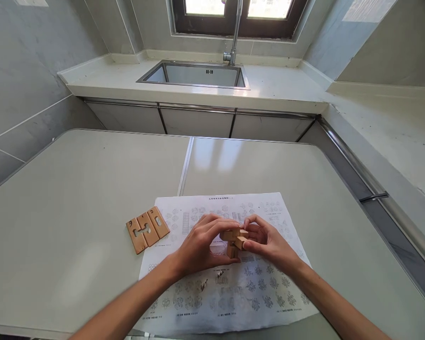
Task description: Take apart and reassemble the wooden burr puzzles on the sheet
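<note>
1. Wooden block assembly [230, 234]: interlocking bars crossing at right angles, situated above the paper sheet [233, 321], between the 2 hands. Whether its underside touches the sheet cannot be told.
2. Left hand [200, 243]: clamped on the assembly from the left, fingers arched over the upper bar, thumb near the foot of the upright part.
3. Right hand [271, 242]: closed on the projecting bars at the right side, thumb in front, the other fingers partly hidden behind.
4. Handling (judged): light, rigid and dry, with little slip; single bars are probably sturdy, but the joints may slide apart if pulled unevenly. The best hold appears to be across the upper bar and the upright, with bar ends pinched at their flat sides and moved straight along their length.
5. Wooden plates [148, 229]: 3 flat pieces marked 3, 1 and 2, side by side at the sheet's left edge, with cut-outs visible.
6. Surroundings: the sheet, printed with small diagrams, lies on the pale desk [74, 189]; beyond stands a sink [194, 73] with its faucet [236, 33].
</note>
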Demonstrator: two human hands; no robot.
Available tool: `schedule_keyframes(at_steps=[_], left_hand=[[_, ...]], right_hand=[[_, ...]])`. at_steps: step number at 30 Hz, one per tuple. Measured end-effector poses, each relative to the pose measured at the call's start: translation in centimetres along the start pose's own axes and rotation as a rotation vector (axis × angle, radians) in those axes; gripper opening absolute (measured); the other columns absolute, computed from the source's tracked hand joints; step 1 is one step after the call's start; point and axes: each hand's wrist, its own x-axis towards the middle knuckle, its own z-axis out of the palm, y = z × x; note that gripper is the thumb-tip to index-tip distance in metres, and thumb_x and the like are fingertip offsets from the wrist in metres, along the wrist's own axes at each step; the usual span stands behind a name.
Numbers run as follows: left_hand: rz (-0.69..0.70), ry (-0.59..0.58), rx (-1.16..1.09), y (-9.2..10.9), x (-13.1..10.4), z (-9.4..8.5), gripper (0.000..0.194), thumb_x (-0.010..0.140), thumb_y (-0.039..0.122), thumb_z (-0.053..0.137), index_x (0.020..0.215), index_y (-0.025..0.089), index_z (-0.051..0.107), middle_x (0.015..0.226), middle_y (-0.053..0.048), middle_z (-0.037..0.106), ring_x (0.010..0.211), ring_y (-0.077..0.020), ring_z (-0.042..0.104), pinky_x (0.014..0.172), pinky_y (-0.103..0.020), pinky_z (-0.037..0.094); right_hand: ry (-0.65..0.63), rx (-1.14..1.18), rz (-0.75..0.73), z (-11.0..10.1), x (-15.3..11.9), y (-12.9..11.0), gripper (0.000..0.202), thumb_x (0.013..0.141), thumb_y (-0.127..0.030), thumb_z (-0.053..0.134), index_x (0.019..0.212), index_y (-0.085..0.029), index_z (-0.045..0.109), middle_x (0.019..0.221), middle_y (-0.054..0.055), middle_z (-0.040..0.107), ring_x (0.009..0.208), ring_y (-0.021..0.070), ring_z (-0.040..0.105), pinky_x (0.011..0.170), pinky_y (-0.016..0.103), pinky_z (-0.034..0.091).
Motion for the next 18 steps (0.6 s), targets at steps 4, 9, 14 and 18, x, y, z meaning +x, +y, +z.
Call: schedule_keyframes(at_steps=[4, 9, 14, 18], left_hand=[[-0.018, -0.023, -0.016, 0.1, 0.0, 0.0, 0.068, 0.078, 0.040, 0.091, 0.137, 0.030, 0.061, 0.125, -0.007, 0.074, 0.116, -0.0279, 0.066, 0.105, -0.045, 0.053], [-0.009, -0.036, 0.004, 0.2, 0.1, -0.2, 0.069, 0.077, 0.041, 0.091, 0.138, 0.031, 0.061, 0.124, -0.007, 0.074, 0.115, -0.0270, 0.067, 0.104, -0.043, 0.054], [0.019, -0.008, 0.053, 0.1, 0.0, -0.1, 0.065, 0.080, 0.037, 0.089, 0.138, 0.031, 0.061, 0.128, -0.006, 0.075, 0.116, -0.0265, 0.068, 0.105, -0.043, 0.052], [0.044, 0.028, 0.033, 0.3, -0.1, 0.0, 0.065, 0.078, 0.037, 0.090, 0.135, 0.029, 0.061, 0.124, -0.006, 0.076, 0.111, -0.0257, 0.070, 0.101, -0.041, 0.054]], right_hand=[[-0.036, -0.003, 0.014, 0.0, 0.0, -0.3, 0.055, 0.078, -0.051, 0.091, 0.103, -0.027, 0.048, 0.106, 0.005, 0.073, 0.103, 0.0253, 0.075, 0.084, 0.036, 0.060], [-0.059, 0.008, 0.003, 0.1, -0.2, -0.5, 0.055, 0.080, -0.055, 0.088, 0.105, -0.027, 0.048, 0.108, 0.007, 0.074, 0.104, 0.0263, 0.075, 0.086, 0.039, 0.060], [-0.012, -0.040, -0.045, 0.2, -0.2, 0.2, 0.053, 0.082, -0.053, 0.088, 0.105, -0.028, 0.047, 0.110, 0.007, 0.074, 0.107, 0.0267, 0.075, 0.088, 0.039, 0.060], [-0.034, -0.063, -0.060, 0.1, -0.2, 0.6, 0.053, 0.082, -0.054, 0.087, 0.106, -0.028, 0.047, 0.109, 0.006, 0.074, 0.102, 0.0252, 0.075, 0.085, 0.038, 0.060]])
